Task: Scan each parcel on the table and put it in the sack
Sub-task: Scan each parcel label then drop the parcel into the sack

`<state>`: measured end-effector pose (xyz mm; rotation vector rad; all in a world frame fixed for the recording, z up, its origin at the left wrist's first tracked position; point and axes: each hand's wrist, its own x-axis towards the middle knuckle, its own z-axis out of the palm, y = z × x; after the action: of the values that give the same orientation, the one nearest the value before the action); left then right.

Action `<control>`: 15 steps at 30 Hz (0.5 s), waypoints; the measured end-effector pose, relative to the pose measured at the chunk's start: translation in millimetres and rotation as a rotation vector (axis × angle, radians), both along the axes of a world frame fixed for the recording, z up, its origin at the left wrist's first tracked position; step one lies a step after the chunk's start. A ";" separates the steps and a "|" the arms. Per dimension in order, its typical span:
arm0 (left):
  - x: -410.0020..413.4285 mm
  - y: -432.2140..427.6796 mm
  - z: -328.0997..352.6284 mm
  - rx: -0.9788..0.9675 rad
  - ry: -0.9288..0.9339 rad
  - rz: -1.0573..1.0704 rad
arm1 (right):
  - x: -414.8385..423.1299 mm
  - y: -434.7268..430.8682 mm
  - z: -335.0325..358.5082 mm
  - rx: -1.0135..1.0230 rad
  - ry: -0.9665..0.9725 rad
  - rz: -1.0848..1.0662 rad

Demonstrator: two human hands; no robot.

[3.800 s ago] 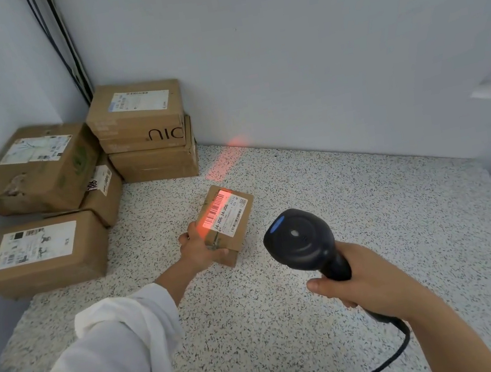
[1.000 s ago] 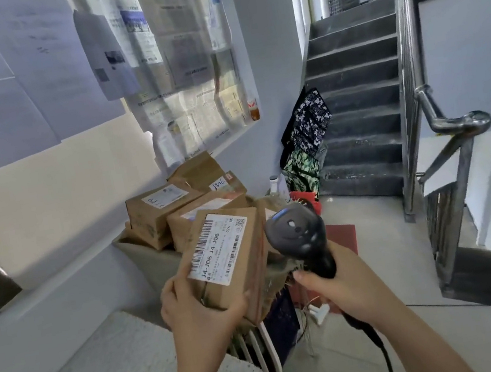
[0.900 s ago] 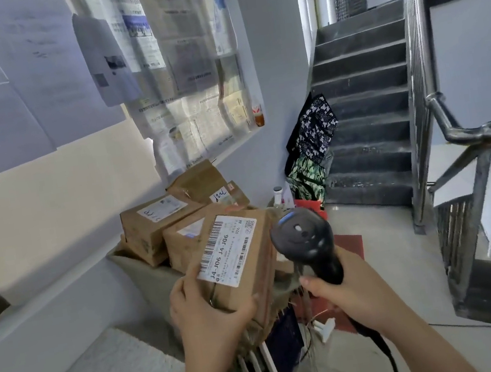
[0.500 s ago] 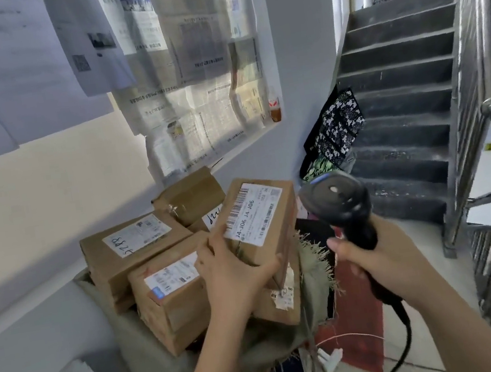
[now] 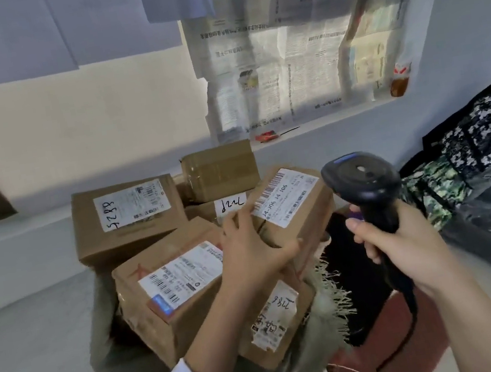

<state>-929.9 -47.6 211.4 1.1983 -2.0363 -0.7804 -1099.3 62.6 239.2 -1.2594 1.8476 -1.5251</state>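
Lowered onto sack (image 5: 320,318) parcels, box (image 5: 297,206) in left grip (image 5: 252,249); right (image 5: 407,243) clasps scanner (image 5: 363,186).

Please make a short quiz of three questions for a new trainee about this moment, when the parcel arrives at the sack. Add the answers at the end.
1. True or false: the left hand rests on the parcel labelled J4-J06.
2. What does the right hand hold? A) a roll of tape B) a black scanner C) a pen
3. Fill in: the handwritten number on the label of the far left box reads ____.

Key
1. True. The hand grips its near left side, over the other boxes in the frayed sack.
2. B. The scanner is gripped by its handle, its cable hanging down.
3. 5288.
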 end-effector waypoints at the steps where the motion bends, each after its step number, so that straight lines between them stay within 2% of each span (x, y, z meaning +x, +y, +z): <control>1: 1.2 0.2 -4.3 0.004 0.028 0.009 | -7.5 -4.8 -3.1 0.012 -0.001 0.028; 8: 13.0 -7.7 -27.6 0.005 0.060 0.056 | -22.3 -26.9 -17.2 0.041 -0.029 0.184; 15: 35.9 -29.6 -35.6 -0.022 0.049 0.046 | -3.6 -42.4 -19.0 0.032 -0.065 0.206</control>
<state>-893.9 -77.2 175.8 1.1977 -1.9658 -0.7558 -1102.9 20.1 220.2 -1.3245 1.6393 -1.4043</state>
